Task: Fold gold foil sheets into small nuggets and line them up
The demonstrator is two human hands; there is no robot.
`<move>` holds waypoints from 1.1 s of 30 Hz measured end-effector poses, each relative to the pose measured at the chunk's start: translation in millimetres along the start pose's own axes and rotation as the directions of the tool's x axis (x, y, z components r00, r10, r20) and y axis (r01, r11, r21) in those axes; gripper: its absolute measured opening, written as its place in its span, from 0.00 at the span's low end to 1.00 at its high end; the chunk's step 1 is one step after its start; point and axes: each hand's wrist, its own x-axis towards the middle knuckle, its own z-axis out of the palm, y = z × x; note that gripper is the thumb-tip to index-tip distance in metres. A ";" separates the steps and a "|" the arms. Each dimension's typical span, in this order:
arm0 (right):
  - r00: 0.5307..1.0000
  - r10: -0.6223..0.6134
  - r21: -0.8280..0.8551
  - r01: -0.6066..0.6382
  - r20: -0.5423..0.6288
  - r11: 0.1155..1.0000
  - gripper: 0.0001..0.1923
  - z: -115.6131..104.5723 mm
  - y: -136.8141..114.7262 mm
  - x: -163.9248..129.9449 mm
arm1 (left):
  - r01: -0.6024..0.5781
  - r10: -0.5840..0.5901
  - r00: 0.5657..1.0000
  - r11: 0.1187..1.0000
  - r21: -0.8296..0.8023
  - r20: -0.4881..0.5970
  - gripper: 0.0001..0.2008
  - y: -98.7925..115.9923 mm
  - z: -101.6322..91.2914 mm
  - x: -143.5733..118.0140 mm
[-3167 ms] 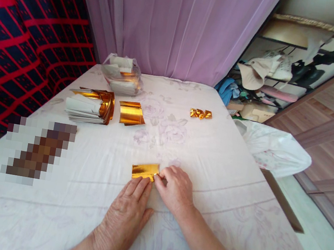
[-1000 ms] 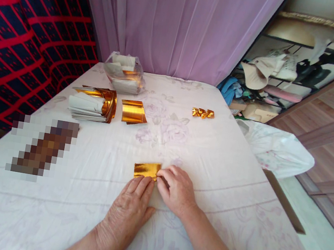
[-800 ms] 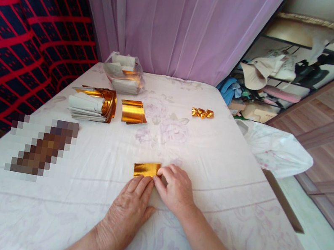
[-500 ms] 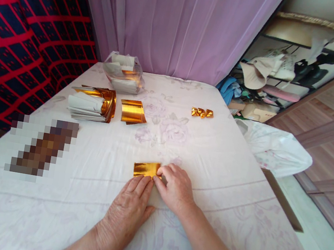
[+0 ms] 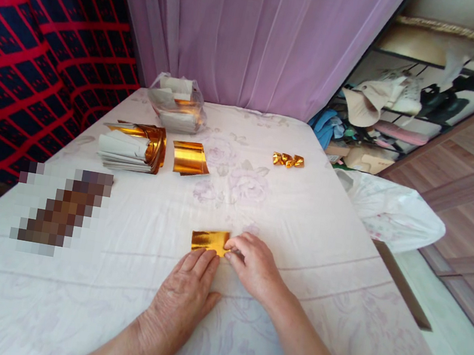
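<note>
A piece of shiny gold foil paper (image 5: 209,240) lies flat on the tablecloth in front of me. My left hand (image 5: 187,290) rests palm down with its fingers stretched out, the fingertips pressing on the paper's near edge. At the paper's right end, my right hand (image 5: 253,263) pinches the near corner between thumb and bent fingers. A few gold sheets (image 5: 190,159) lie farther off, left of the middle. Beside them is a fanned stack of gold paper (image 5: 129,149) with pale backs. Several folded gold pieces (image 5: 287,160) sit together at the far right.
A clear plastic bag of paper (image 5: 177,104) stands at the table's far left. A pixelated patch (image 5: 65,212) hides something on the left side. Beyond the right edge are a white plastic bag (image 5: 399,214) and a shelf with a cap (image 5: 365,102). A purple curtain (image 5: 252,34) hangs behind.
My right thumb and fingers have shifted slightly up and right along the paper's end. My left hand stays pressed at the near edge. The whole view has shifted a little.
</note>
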 end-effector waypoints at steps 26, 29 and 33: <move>0.996 -0.031 -0.040 0.028 -0.087 0.999 0.06 11.7 -7.4 -4.6 | -0.006 0.006 1.000 1.000 -0.025 -0.021 0.25 -1.9 1.3 1.1; 0.999 -0.014 -0.016 0.013 -0.051 1.000 0.07 8.9 -7.5 -3.3 | -0.003 0.003 1.000 0.999 -0.045 -0.008 0.26 -2.7 0.1 1.7; 1.000 -0.006 0.005 0.006 -0.030 1.000 0.08 6.9 -7.1 -3.1 | 0.030 -0.026 0.999 0.994 -0.108 0.036 0.26 -3.8 -2.6 4.3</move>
